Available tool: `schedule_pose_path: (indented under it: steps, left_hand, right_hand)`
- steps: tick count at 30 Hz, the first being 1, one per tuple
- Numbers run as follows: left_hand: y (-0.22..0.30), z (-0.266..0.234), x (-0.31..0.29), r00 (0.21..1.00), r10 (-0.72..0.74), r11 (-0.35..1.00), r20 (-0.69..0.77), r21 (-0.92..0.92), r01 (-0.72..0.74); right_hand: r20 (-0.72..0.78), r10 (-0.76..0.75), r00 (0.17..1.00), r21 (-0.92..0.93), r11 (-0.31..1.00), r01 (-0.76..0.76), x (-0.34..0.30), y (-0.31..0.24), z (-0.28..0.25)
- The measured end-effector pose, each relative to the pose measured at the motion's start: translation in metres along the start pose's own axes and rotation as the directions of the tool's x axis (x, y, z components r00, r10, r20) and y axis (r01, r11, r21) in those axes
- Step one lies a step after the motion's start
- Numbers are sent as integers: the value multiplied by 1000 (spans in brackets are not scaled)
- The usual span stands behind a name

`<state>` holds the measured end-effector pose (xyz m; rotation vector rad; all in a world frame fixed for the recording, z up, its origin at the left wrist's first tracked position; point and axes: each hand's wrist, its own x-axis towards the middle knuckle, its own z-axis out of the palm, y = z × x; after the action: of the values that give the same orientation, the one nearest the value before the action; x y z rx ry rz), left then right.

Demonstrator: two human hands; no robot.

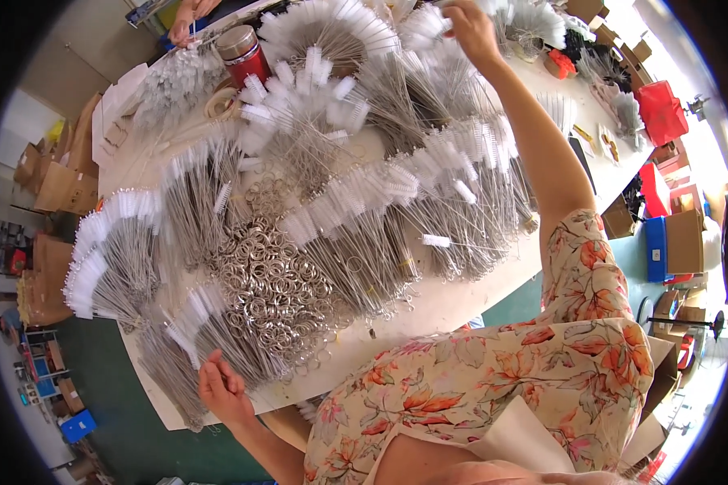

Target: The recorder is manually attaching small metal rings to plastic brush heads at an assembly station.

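My right hand (471,31) is stretched to the far side of the table, its fingers around the white bristle end of a wire brush (439,23) among other brushes. Loosely curled, my left hand (222,388) is at the near left edge with its fingers a little apart and nothing visible in them. It is beside a bundle of wire brushes (247,347) with white bristle heads. A heap of shiny metal rings (275,279) lies in the middle left. Right of the rings, a wide row of brush bundles (364,250) spreads out, and one loose brush (437,241) rests on top.
A red flask (244,58) with a metal lid stands at the back left, near a roll of tape (221,103). Another person's hands (184,23) work at the far left corner over pale brushes (174,89). Cardboard boxes (69,174) stand beyond the table's left side.
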<state>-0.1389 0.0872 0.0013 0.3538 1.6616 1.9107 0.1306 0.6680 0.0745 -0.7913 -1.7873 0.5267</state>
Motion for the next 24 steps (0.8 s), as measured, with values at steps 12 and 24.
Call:
schedule_pose_path:
  steps: [12,24]
  left_hand:
    - [-9,-3,-28,1000,-13,999,7,-39,14]
    - [-5,3,-42,1000,-2,992,-25,-124,-1]
  right_hand:
    - [438,379,815,-804,571,167,-49,-33,98]
    - [400,372,838,-738,672,54,-35,-40,69]
